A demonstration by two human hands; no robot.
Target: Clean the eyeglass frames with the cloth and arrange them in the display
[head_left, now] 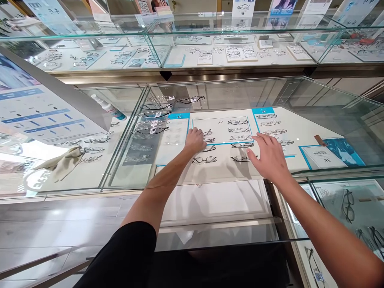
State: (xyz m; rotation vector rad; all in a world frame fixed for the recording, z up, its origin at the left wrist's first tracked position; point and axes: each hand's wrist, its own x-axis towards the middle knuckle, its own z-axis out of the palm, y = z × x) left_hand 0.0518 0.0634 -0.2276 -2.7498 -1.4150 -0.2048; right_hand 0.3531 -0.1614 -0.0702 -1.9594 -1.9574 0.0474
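Note:
My left hand (195, 140) reaches into the glass display case with its fingers curled down at the left end of a pair of dark-framed eyeglasses (209, 139). The fingertips are partly hidden. Just below it lie more eyeglasses (204, 160) in the same column. My right hand (270, 157) hovers with fingers apart at the right edge of the white display board (222, 116), beside a second column of eyeglasses (239, 130). Nothing shows between its fingers.
Stacked eyeglasses (154, 114) stand on the left of the case. A spray bottle (108, 107), a beige cloth (64, 162) and a large leaflet stand (39, 100) are on the left counter. A brochure (327, 155) lies at right. Another glass showcase (240, 66) runs along the back.

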